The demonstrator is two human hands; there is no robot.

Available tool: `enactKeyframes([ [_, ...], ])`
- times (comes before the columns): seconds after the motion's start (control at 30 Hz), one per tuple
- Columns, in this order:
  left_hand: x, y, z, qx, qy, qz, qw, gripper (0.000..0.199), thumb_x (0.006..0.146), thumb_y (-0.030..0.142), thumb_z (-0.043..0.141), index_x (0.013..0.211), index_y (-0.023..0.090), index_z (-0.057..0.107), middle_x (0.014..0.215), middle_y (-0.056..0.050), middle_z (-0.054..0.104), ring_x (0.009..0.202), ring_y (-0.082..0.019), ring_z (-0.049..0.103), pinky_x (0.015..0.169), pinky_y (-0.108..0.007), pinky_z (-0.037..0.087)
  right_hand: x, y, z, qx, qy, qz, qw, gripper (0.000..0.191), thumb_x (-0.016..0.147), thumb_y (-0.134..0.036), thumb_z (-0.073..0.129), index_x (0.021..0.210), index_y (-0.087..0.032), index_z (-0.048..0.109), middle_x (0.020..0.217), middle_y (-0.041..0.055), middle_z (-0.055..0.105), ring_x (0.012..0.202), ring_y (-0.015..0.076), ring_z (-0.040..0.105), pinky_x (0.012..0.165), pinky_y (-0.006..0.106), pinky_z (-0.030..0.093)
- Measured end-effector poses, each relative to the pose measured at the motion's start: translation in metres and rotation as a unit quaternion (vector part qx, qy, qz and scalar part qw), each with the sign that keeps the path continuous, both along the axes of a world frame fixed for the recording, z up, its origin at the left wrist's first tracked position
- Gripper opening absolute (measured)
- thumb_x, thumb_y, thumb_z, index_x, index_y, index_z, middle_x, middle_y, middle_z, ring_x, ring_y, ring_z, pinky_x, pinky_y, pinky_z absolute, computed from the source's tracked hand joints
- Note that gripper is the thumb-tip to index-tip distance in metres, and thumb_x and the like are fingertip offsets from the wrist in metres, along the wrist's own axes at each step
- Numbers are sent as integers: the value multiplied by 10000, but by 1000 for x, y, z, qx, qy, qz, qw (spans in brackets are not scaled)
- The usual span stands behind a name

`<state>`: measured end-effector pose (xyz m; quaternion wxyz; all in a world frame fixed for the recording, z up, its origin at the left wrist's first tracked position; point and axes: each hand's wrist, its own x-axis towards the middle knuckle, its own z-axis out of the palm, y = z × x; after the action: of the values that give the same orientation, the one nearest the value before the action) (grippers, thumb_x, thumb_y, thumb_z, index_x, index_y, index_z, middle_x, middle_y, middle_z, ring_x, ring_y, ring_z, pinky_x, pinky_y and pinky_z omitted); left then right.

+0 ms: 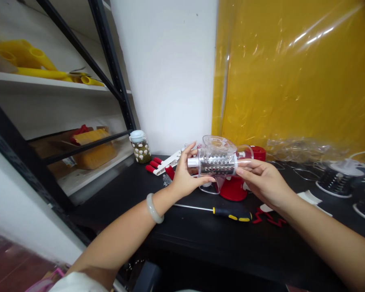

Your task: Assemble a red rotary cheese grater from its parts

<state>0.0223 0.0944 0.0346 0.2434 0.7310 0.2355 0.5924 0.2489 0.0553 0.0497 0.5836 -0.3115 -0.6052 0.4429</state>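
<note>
A clear plastic grater housing (219, 145) with a perforated metal drum (218, 164) inside is held up over the black table. My left hand (187, 174) wraps round its left end, thumb below and fingers behind, near the white shaft. At the drum's right end, the fingers of my right hand (258, 178) pinch its white rim. A red base (233, 189) shows behind and below the housing. In front lies a screwdriver (231, 213) with a dark blue and yellow handle. White handles with red grips (153, 165) lie to the left.
A patterned jar (140, 147) stands at the table's back left, beside a shelf rack (115, 73). More grater drums (339, 178), crumpled clear plastic (301, 150) and red pieces (269, 217) are at the right. Yellow sheeting (292, 81) hangs behind.
</note>
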Motion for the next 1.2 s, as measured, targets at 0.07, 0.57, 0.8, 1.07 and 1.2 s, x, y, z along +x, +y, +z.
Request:
enactKeyframes([
  [0.07, 0, 0, -1, -14, -1, -9, 1000, 1132, 536, 416, 915, 1468, 301, 284, 1372, -147, 468, 1269, -350, 502, 953, -510, 531, 2, 2, -2, 10, -14, -7, 1000, 336, 683, -453, 822, 927, -230, 758, 877, 66, 777, 886, 237, 730, 875, 410, 570],
  [0.57, 0, 3, -3, -42, -33, -56, 997, 1117, 569, 339, 914, 1481, 338, 269, 1399, -131, 458, 1209, -334, 568, 975, -549, 515, 3, 3, -2, 16, -55, -33, 998, 331, 697, -480, 803, 883, -214, 741, 873, 62, 771, 781, 194, 719, 763, 330, 581],
  [0.8, 2, 3, -4, -41, -40, -62, 996, 1122, 576, 388, 904, 1487, 324, 252, 1375, -136, 464, 1212, -330, 561, 975, -523, 519, -9, -4, -4, 66, -35, -62, 995, 318, 665, -434, 835, 890, -233, 735, 819, 30, 755, 756, 182, 714, 750, 332, 596],
  [1.07, -28, 21, 17, -24, 131, -100, 986, 1235, 473, 553, 892, 1502, 296, 259, 1454, -177, 429, 1354, -387, 425, 1037, -521, 444, 3, -5, 7, 64, 35, -130, 989, 275, 652, -388, 852, 832, -239, 708, 792, 8, 745, 733, 155, 699, 738, 302, 590],
  [1.2, -33, 22, 18, -17, 394, -6, 919, 686, 692, 493, 807, 1265, 194, 577, 1249, -149, 623, 1179, -321, 586, 1023, -470, 437, 21, 1, 14, 71, 50, -147, 985, 311, 649, -423, 852, 862, -249, 707, 828, 13, 747, 775, 171, 703, 778, 336, 587],
])
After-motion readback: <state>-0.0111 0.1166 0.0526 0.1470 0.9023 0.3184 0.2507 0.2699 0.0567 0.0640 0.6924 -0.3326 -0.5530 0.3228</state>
